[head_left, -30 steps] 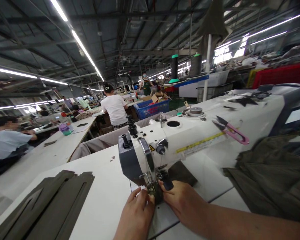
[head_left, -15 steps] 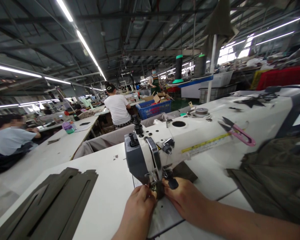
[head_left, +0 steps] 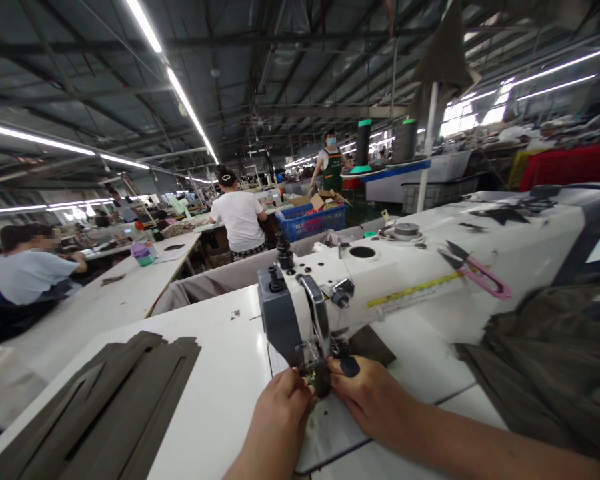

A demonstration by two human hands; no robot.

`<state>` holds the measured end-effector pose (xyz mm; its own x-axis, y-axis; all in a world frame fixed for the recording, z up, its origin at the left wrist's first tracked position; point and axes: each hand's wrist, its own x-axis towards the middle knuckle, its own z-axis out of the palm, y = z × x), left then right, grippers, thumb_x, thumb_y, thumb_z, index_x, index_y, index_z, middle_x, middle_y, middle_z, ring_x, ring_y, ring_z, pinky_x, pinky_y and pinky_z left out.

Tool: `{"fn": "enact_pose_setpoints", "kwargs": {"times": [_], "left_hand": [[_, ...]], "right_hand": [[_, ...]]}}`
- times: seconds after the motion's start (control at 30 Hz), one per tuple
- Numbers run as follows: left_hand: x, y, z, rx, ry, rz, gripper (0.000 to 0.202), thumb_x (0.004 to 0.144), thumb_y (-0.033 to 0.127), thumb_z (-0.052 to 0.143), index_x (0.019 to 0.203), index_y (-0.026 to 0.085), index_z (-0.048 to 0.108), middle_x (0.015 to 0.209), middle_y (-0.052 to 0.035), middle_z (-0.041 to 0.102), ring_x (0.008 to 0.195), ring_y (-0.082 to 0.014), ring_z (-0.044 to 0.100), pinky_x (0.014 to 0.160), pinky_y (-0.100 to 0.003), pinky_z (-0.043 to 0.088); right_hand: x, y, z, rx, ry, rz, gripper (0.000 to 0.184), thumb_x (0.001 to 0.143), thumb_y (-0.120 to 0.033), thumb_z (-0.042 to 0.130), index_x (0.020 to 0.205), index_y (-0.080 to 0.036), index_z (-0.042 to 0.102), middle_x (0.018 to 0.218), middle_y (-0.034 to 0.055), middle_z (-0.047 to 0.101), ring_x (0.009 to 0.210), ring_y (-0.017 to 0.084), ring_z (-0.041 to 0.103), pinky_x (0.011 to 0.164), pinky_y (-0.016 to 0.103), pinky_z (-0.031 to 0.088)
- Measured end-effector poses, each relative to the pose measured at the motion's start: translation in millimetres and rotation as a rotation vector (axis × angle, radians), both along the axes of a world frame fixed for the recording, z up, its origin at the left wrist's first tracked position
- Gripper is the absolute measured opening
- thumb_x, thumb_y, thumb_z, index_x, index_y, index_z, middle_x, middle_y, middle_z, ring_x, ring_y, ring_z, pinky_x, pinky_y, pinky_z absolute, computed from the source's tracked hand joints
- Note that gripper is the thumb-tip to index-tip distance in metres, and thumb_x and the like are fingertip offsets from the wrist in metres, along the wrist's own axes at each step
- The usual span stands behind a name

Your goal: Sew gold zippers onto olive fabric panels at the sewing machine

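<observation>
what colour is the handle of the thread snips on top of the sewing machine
Pink; the thread snips show best in the head view.

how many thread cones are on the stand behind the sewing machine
2. The left cone and the right cone stand side by side on the blue-edged shelf, left of the white pole. Others may be hidden.

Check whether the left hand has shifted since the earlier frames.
No. The left hand stays at the presser foot of the sewing machine, fingertips against it as before; only the camera view shifted.
</observation>
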<state>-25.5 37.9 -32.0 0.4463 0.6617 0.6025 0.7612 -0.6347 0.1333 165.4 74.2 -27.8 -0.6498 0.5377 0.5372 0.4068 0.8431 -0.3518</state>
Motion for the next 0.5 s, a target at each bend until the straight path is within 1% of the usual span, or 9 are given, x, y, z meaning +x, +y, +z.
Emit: {"fn": "enact_pose_setpoints", "kwargs": {"times": [0.13,0.2,0.3,0.33,0.37,0.4,0.47,0.5], "left_hand": [[-1,2,-4.2,-0.025,0.008,0.025,0.019,0.090,0.017,0.044,0.078,0.017,0.057,0.080,-0.0049,0.057,0.071,-0.0172,0.058,0.062,-0.026,0.051],[-1,4,-4.8,-0.006,0.001,0.021,0.020,0.091,0.018,0.043,0.077,0.017,0.057,0.079,-0.0048,0.057,0.071,-0.0169,0.058,0.062,-0.026,0.051],[-1,4,0.1,0.031,-0.012,0.009,0.026,0.093,0.021,0.040,0.075,0.017,0.058,0.077,-0.0049,0.057,0.069,-0.0165,0.058,0.060,-0.026,0.051],[-1,3,3.7,0.037,-0.010,0.011,0.027,0.093,0.022,0.039,0.075,0.018,0.059,0.076,-0.0047,0.057,0.068,-0.0165,0.058,0.059,-0.026,0.051],[-1,1,8.1,0.046,-0.004,0.018,0.029,0.093,0.023,0.038,0.075,0.018,0.059,0.076,-0.0047,0.058,0.068,-0.0167,0.058,0.059,-0.027,0.051],[0,-3,13.1,0.056,0.005,0.029,0.029,0.093,0.023,0.038,0.075,0.018,0.060,0.076,-0.0051,0.058,0.069,-0.0173,0.058,0.060,-0.028,0.051],[6,-14,23.0,0.097,0.027,0.027,0.027,0.093,0.023,0.038,0.080,0.017,0.061,0.080,-0.0069,0.060,0.072,-0.0192,0.059,0.062,-0.032,0.052],[10,-21,27.1,0.134,0.046,-0.002,0.024,0.093,0.023,0.040,0.084,0.016,0.061,0.083,-0.0083,0.061,0.076,-0.0205,0.059,0.065,-0.034,0.053]], "right_hand": [[-1,0,-2.9,0.024,0.003,-0.016,0.023,0.082,-0.009,0.037,0.081,-0.016,0.058,0.088,0.0084,0.063,0.082,0.020,0.058,0.073,0.029,0.044],[-2,1,-3.2,0.008,-0.002,0.001,0.023,0.083,-0.010,0.036,0.083,-0.016,0.058,0.089,0.0085,0.062,0.085,0.020,0.058,0.075,0.030,0.044],[3,5,0.6,-0.018,-0.003,0.038,0.023,0.085,-0.010,0.036,0.087,-0.016,0.058,0.090,0.0077,0.062,0.087,0.019,0.057,0.078,0.030,0.044],[6,7,2.8,0.003,-0.021,0.003,0.020,0.085,-0.012,0.038,0.090,-0.015,0.057,0.092,0.0085,0.061,0.089,0.020,0.056,0.079,0.031,0.044],[10,8,5.0,0.041,-0.058,-0.073,0.017,0.084,-0.014,0.042,0.092,-0.014,0.057,0.095,0.0102,0.061,0.091,0.022,0.055,0.080,0.033,0.044],[13,8,6.6,0.088,-0.118,-0.185,0.015,0.083,-0.015,0.046,0.093,-0.013,0.057,0.096,0.0125,0.060,0.092,0.025,0.054,0.080,0.037,0.044],[20,0,6.0,0.198,-0.287,-0.415,0.010,0.077,-0.011,0.052,0.085,-0.011,0.059,0.092,0.0167,0.059,0.089,0.030,0.054,0.075,0.042,0.046],[22,-8,3.2,0.258,-0.355,-0.475,0.010,0.074,-0.007,0.051,0.079,-0.011,0.059,0.088,0.0175,0.059,0.086,0.031,0.054,0.070,0.042,0.047]]}}
